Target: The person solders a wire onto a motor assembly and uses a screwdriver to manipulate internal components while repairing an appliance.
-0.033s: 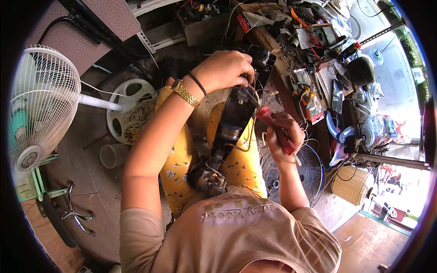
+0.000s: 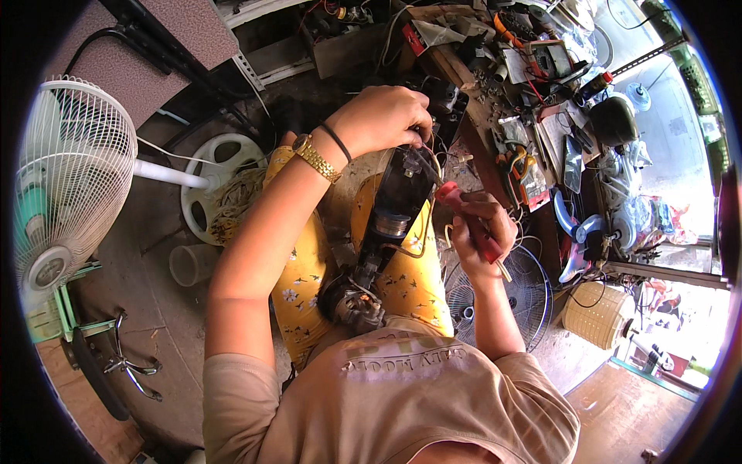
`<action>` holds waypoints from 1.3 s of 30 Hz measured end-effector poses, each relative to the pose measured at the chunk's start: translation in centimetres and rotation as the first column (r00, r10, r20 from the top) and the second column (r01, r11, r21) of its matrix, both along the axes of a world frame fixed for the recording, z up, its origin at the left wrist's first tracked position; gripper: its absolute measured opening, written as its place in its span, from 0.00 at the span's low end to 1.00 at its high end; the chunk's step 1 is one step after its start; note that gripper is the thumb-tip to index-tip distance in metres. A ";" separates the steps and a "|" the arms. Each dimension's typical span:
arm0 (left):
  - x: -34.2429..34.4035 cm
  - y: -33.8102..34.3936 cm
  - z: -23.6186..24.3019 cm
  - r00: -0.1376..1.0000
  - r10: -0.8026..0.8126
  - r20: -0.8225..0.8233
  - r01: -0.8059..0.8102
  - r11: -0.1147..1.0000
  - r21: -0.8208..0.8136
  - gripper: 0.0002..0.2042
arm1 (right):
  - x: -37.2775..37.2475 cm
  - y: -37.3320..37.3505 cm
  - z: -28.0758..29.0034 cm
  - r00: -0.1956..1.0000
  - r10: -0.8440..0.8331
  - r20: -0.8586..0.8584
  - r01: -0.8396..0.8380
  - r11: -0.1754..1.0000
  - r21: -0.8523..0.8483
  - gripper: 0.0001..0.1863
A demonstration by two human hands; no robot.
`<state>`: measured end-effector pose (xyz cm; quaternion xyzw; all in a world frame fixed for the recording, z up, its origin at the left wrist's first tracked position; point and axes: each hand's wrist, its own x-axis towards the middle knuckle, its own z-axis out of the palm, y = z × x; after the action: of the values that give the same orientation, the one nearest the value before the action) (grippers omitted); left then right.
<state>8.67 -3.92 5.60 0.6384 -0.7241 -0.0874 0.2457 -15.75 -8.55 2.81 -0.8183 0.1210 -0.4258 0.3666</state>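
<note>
A long black device (image 2: 398, 193) with a copper coil (image 2: 390, 226) and a motor-like end (image 2: 348, 301) lies between the yellow-trousered thighs. My left hand (image 2: 390, 120) is curled at its upper end, fingertips pinched on thin wires or a small part there; exactly what is hidden. My right hand (image 2: 483, 240) is closed around a red-handled tool (image 2: 452, 197), whose slim metal tip points at that same upper end, near the left fingertips. A pale length of cord or strip hangs under my right hand.
A white standing fan (image 2: 73, 178) is at the left, beside a plastic cup (image 2: 193, 263). A cluttered wooden bench (image 2: 456, 62) with tools and wires runs along the upper right. A loose fan grille (image 2: 525, 309) and a cream cylinder (image 2: 595, 313) lie right of my legs.
</note>
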 end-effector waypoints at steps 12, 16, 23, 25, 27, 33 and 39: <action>0.5 -0.4 0.1 0.978 -0.017 0.210 0.020 1.000 -0.013 0.03 | 0.1 0.1 0.0 0.999 0.008 -0.042 -0.008 1.000 0.015 0.09; 0.9 -0.5 0.2 0.964 -0.023 0.264 0.032 0.999 -0.027 0.02 | 0.1 0.1 0.1 0.997 0.030 -0.075 -0.029 1.000 0.002 0.09; 0.9 -0.4 0.3 0.965 -0.024 0.261 0.026 1.000 -0.005 0.02 | 0.0 0.0 -0.2 0.997 0.025 -0.077 -0.024 1.000 0.016 0.08; 0.8 -0.4 0.3 0.966 -0.016 0.257 0.022 1.000 -0.021 0.02 | 0.0 0.1 -0.1 0.996 0.021 -0.085 -0.020 1.000 0.011 0.08; 0.8 -0.4 0.3 0.967 -0.013 0.254 0.019 1.000 -0.021 0.02 | 0.1 0.2 0.0 0.997 0.010 -0.083 -0.009 1.000 0.016 0.08; 0.8 -0.3 0.3 0.967 -0.007 0.253 0.013 1.000 -0.023 0.03 | 0.3 0.3 0.2 0.996 -0.001 -0.086 0.002 1.000 0.012 0.08; 0.9 -0.4 0.3 0.964 -0.008 0.267 0.014 1.000 -0.022 0.03 | 0.3 0.4 0.6 0.995 -0.008 -0.095 0.008 1.000 0.000 0.07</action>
<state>9.57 -4.27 5.93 0.6375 -0.7551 0.0066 0.1529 -15.40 -8.16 3.37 -0.8371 0.1417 -0.3881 0.3586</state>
